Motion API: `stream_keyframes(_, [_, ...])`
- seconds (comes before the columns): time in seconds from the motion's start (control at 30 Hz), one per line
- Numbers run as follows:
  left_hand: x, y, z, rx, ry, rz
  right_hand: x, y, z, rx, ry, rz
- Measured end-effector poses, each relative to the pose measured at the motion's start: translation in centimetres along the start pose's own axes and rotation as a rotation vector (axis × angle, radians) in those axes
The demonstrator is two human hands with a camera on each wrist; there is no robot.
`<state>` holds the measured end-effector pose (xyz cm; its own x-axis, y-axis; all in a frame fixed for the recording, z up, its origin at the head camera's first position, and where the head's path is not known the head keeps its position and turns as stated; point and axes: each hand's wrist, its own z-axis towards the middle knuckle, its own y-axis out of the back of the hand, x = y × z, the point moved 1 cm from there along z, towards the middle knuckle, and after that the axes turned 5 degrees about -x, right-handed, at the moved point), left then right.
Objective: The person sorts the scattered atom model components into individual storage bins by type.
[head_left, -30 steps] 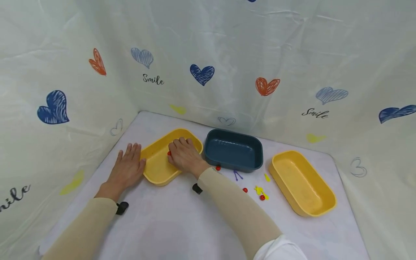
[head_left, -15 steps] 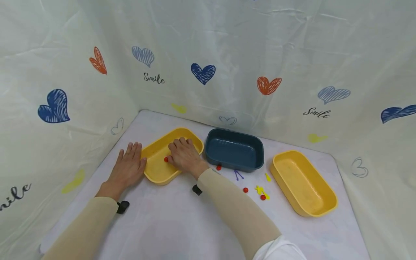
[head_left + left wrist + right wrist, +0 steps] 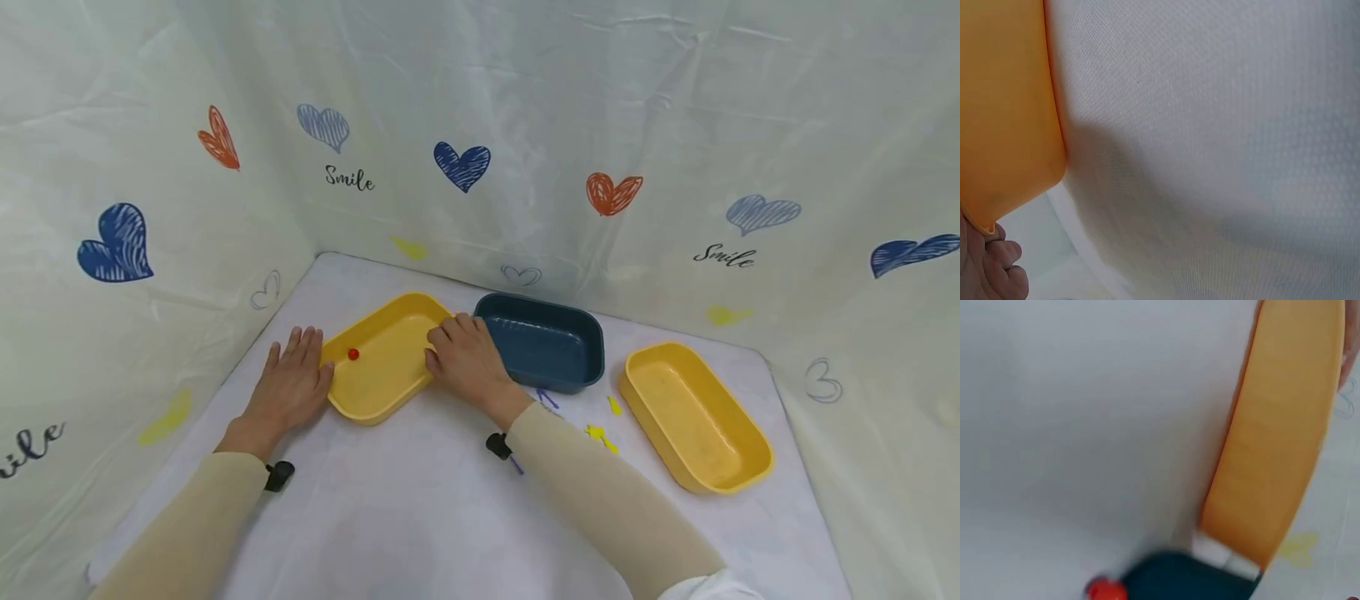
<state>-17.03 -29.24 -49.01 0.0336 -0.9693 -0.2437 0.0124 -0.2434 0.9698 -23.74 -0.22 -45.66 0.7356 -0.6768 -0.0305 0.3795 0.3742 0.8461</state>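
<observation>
Yellow all over, a long tray (image 3: 390, 358) sits on the white table, just left of the dark blue tray (image 3: 543, 348) by which I place everything. Inside it, toward the end farther from the blue tray, lies a red bead (image 3: 353, 354), loose and untouched.

The person's left hand (image 3: 291, 383) lies well left of the blue tray, palm down, fingers straight and pointing away from the body, thumb side touching the long tray's outer end; it grasps nothing. The right hand (image 3: 468, 358) hangs at the blue tray's left end, forearm slanting in from the lower right, wrist raised, knuckles bent and fingers dipping by the long tray's near rim. Its fingertips are hidden from me, so I cannot tell whether they pinch anything.

Beige sleeves (image 3: 607, 483) cover both forearms. Right of the blue tray stands a second yellow tray (image 3: 697, 417); a purple piece (image 3: 547, 399) and a yellow star-like piece (image 3: 596, 433) lie in front, and the right wrist's view shows another red ball (image 3: 1107, 590) beside it.
</observation>
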Motion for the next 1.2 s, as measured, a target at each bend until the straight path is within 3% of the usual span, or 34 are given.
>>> stream_keyframes(0.23, [0.0, 0.0, -0.1, 0.006, 0.002, 0.013, -4.8, 4.1, -6.2, -0.051, -0.088, 0.035])
stream_keyframes(0.47, [-0.2, 0.2, -0.2, 0.009, 0.011, -0.013, -7.7, 6.7, -13.6, 0.040, -0.114, -0.063])
stream_keyframes(0.63, [-0.3, 0.1, -0.1, 0.006, 0.012, -0.013, -8.2, 7.7, -17.4, 0.118, -0.149, -0.089])
stream_keyframes(0.8, [-0.3, 0.2, -0.2, 0.001, 0.018, -0.015, -8.2, 7.4, -19.4, 0.182, -0.166, -0.079])
stream_keyframes(1.2, [-0.2, 0.0, -0.1, 0.013, 0.021, -0.026, -8.3, 6.7, -21.2, 0.193, -0.197, -0.084])
